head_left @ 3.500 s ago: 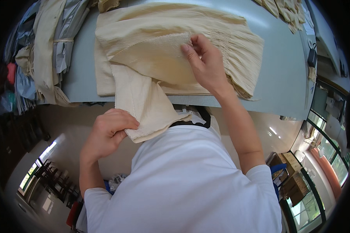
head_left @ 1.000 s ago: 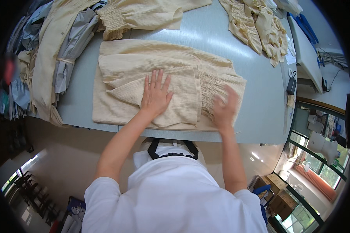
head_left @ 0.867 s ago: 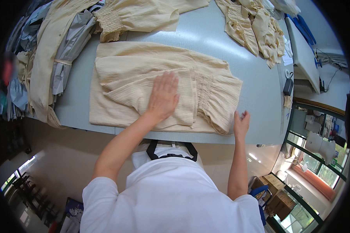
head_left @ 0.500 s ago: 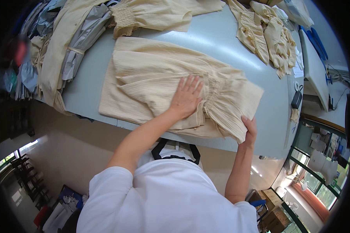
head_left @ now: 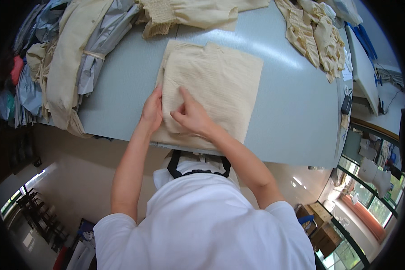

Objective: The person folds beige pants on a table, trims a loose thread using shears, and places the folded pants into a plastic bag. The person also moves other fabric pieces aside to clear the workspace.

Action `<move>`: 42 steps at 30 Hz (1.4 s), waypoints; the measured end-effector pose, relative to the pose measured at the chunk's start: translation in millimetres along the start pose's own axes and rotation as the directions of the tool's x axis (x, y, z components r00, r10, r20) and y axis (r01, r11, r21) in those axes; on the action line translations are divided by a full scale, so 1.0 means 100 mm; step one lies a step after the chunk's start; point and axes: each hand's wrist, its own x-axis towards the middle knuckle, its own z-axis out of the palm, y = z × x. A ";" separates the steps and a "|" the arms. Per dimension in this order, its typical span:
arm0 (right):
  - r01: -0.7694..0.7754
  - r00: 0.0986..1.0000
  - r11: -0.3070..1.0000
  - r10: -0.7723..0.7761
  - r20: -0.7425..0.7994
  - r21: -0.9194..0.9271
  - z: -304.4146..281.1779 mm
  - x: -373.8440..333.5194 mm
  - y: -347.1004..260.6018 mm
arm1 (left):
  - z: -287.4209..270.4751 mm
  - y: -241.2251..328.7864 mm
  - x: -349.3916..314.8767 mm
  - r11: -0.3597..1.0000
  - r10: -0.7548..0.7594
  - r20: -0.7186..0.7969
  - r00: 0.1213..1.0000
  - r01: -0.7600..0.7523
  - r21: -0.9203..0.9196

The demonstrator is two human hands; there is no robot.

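Observation:
A cream garment point(head_left: 216, 83) of crinkled cloth lies folded into a compact, roughly square stack at the table's near edge. Along its left folded side rests my left hand point(head_left: 153, 109), its fingers stretched and touching the edge; what lies under the fingertips is hidden. My right hand point(head_left: 192, 113) lies on top of the cloth near that same side. Its index finger points away from me and the thumb is spread to the left, with nothing held between them. The gathered part of the garment is out of sight within the fold.
Other cream garments lie at the table's point(head_left: 297, 117) far side, one gathered piece point(head_left: 198, 13) in the middle and a crumpled heap point(head_left: 321, 38) at right. Grey and cream cloth bundles point(head_left: 92, 54) crowd the left. A small black object point(head_left: 346, 104) sits by the right edge.
The garment has gone from spread lengthwise to a shorter folded square, its gathered right part turned over leftward. My right hand moved left onto it; my left hand moved to its left edge.

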 end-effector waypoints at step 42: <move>-0.102 0.753 0.817 0.436 -0.492 0.568 -1.32 -1.12 1.07 | 0.40 -0.76 -0.21 -0.499 0.230 0.621 0.749 -0.457 0.736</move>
